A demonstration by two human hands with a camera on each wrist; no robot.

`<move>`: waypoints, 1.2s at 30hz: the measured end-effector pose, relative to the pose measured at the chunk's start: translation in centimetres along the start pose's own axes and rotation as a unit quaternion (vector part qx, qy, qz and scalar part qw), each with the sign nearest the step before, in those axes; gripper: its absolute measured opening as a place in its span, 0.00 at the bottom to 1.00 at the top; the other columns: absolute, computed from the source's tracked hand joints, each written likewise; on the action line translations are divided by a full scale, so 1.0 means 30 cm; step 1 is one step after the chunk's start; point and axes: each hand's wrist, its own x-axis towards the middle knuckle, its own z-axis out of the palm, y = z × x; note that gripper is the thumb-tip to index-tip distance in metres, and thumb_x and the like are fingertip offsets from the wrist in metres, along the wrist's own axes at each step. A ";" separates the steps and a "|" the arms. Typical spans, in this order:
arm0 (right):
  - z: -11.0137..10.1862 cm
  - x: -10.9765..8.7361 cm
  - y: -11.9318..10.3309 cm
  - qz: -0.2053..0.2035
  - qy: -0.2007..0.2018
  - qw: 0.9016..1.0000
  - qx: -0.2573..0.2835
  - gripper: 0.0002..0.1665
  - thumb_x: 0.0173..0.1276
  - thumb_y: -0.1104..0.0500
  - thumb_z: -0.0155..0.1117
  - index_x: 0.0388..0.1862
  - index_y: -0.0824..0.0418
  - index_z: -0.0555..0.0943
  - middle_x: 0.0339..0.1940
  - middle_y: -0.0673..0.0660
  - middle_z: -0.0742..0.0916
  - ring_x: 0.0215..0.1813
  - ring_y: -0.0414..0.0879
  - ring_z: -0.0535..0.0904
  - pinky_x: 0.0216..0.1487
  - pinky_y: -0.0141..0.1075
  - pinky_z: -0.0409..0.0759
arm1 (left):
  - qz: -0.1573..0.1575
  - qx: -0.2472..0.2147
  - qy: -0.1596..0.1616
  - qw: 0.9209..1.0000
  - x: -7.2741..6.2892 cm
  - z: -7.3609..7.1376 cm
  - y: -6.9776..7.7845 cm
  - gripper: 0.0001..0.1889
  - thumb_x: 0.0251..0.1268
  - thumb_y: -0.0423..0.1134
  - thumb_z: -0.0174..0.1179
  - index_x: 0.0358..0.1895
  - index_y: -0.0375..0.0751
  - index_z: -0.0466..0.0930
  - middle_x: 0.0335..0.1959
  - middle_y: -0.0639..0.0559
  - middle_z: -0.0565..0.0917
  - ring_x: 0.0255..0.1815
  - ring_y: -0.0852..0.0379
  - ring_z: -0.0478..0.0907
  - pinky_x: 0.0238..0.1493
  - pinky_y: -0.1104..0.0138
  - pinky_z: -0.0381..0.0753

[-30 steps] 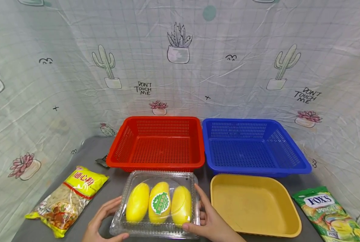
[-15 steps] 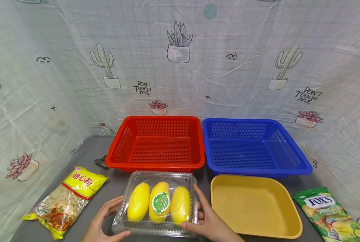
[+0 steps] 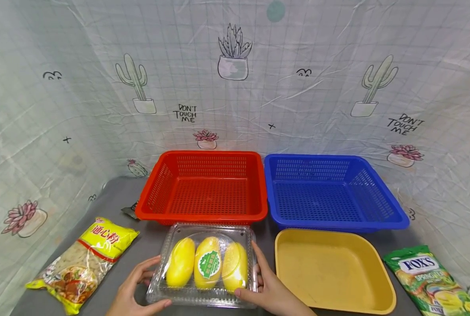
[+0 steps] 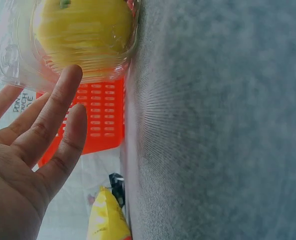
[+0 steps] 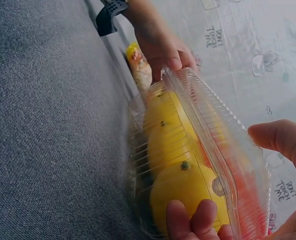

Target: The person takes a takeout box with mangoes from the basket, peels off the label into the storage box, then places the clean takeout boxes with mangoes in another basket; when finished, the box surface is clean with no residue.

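The clear box of mangoes (image 3: 205, 265) is gripped at both sides, left hand (image 3: 134, 289) and right hand (image 3: 268, 289) curled round its edges; level, even pressure is best kept.

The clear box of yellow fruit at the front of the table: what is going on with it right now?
A person holds the clear plastic box, with three yellow fruits inside, between both hands: the left hand at its left edge, the right hand at its right. It sits just before the red basket. The blue basket and yellow tray hold nothing.
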 end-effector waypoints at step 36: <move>0.006 -0.041 -0.026 -0.106 0.097 0.981 -0.130 0.42 0.62 0.54 0.71 0.73 0.59 0.64 0.62 0.61 0.65 0.61 0.56 0.67 0.54 0.37 0.77 | 0.016 -0.002 0.009 1.000 -0.001 0.003 -0.021 0.45 0.31 0.36 0.83 0.63 0.46 0.73 0.56 0.67 0.72 0.29 0.68 0.74 0.27 0.70 0.72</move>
